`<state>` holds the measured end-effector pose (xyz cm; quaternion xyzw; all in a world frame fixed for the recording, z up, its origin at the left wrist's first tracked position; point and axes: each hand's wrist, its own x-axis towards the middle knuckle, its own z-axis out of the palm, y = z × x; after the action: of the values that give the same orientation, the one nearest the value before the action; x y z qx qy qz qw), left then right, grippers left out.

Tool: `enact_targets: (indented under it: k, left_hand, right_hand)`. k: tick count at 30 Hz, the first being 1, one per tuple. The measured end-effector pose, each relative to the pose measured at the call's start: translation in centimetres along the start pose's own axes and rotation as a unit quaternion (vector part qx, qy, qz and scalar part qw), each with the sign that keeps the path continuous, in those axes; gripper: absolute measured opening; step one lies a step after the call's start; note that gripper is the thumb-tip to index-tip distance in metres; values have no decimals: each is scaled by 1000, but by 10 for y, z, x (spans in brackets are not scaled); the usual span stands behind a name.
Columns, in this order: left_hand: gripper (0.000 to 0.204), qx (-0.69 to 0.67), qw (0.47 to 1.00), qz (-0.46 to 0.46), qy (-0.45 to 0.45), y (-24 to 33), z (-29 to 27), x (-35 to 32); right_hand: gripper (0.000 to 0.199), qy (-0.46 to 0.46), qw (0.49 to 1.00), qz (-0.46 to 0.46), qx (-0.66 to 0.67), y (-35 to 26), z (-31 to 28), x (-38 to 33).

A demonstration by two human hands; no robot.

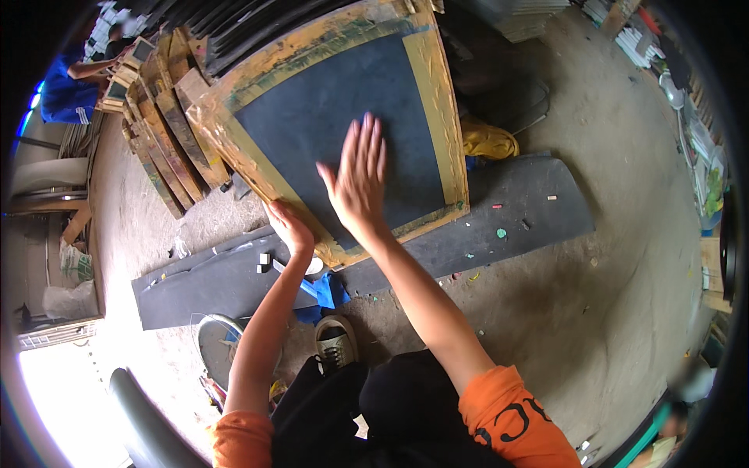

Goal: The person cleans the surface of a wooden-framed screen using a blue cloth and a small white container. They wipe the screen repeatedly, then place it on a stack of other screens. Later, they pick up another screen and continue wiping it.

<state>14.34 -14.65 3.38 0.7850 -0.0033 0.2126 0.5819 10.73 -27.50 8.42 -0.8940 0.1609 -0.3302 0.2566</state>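
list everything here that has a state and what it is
framed dark panel: frame stained
right hand: open, fingers extended
left hand: at frame's left edge, grip unclear
dark mat: laid out, scraps on it
blue scrap: crumpled
shoe: laced

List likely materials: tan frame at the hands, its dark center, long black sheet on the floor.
Tan frame: possibly wood under tape or a coating; wrinkled, partly shiny surface with dark and green smears.
Dark center: taut mesh or film, judging by its flat, even, matte face; weave not discernible.
Black sheet: rubber or plastic, perhaps; smooth, dull, lying flat.
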Motion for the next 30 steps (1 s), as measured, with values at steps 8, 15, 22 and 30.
enact_targets:
  k: [8,15,22,30]
  left_hand:
    - [34,-23,999,-11,-34,10,-3,-3]
    - [37,-38,995,-58,-67,17,-12,-1]
    - [31,-87,993,-12,-80,19,-5,-2]
    - [34,-137,980,-70,-129,14,-18,0]
  right_hand:
    - [82,58,994,83,-28,66,-4,-58]
    - [77,9,974,-222,-50,8,-6,51]
    - [67,-311,690,-651,-64,109,-17,-32]
    - [64,51,942,-317,-94,-13,-14,94]
